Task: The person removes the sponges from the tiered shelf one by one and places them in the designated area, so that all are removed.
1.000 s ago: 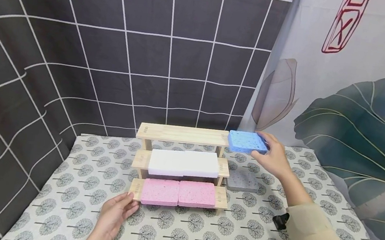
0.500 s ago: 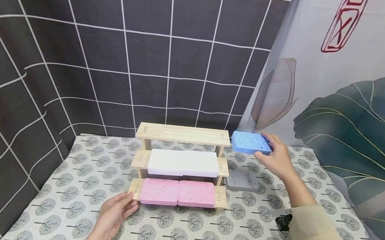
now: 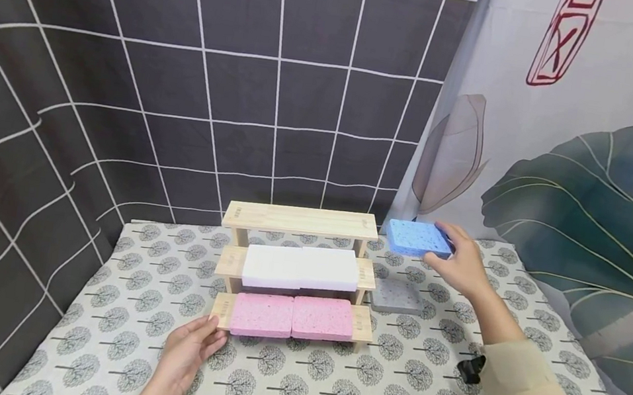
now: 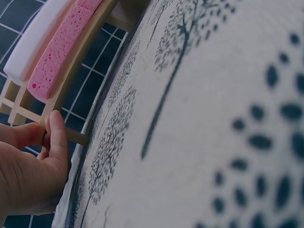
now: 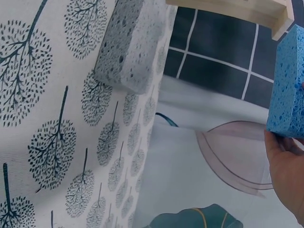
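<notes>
A blue sponge (image 3: 419, 238) is gripped at its right end between the thumb and fingers of my right hand (image 3: 460, 263), held up in the air just right of the rack's top tier. Beneath it, a grey sponge (image 3: 397, 297) lies on the tablecloth. My left hand (image 3: 186, 350) pinches the left end of the bottom tier of the three-tier wooden rack (image 3: 301, 220); the left wrist view shows thumb and fingers around that end. Two pink sponges (image 3: 263, 315) lie side by side on the bottom tier. White sponge blocks (image 3: 301, 267) sit on the middle tier.
A tree-print cloth (image 3: 304, 383) covers the table. Dark grid-patterned fabric (image 3: 234, 93) hangs behind and at the left, and a leaf-print curtain (image 3: 584, 213) hangs at the right. A small black object (image 3: 470, 369) shows beside the right sleeve.
My right hand has moved the blue sponge to the right, away from the top tier's right end, leaving a gap. The left hand stays at the bottom tier.
</notes>
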`<state>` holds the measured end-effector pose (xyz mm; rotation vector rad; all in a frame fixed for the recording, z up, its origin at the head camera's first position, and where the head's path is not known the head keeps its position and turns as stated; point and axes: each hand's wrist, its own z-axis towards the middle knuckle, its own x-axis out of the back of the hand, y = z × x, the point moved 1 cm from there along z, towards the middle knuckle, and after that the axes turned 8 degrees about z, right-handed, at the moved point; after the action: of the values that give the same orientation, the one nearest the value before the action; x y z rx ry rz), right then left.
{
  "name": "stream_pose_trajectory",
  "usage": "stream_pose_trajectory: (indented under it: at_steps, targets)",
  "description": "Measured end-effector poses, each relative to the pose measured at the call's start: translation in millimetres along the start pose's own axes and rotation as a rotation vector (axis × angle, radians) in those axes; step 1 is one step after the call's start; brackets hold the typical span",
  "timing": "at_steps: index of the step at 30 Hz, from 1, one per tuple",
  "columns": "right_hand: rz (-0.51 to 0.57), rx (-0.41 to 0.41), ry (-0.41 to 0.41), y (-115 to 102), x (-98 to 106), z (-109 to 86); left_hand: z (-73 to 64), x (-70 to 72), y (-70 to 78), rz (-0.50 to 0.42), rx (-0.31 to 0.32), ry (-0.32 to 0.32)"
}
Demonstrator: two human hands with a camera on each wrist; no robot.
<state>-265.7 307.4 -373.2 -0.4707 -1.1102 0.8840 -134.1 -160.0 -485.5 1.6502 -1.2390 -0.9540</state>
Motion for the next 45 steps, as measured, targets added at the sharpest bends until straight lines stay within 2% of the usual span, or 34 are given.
stream_pose_trajectory:
  at_steps: [11,20,28,45]
  targets:
    - [0.003,-0.007,0.014,10,4,-6.9,1.6,0.1,-0.6,0.010,0.014,0.010]
    - [-0.013,-0.016,0.031,18,7,-13.1,1.2,1.1,-1.9,0.004,-0.008,0.000]
    - [-0.034,-0.016,0.023,23,12,-19.0,-1.4,0.2,-0.2,-0.018,-0.021,0.005]
    - [-0.056,-0.051,0.015,38,22,-31.9,-0.6,0.0,-1.0,-0.002,-0.010,0.008]
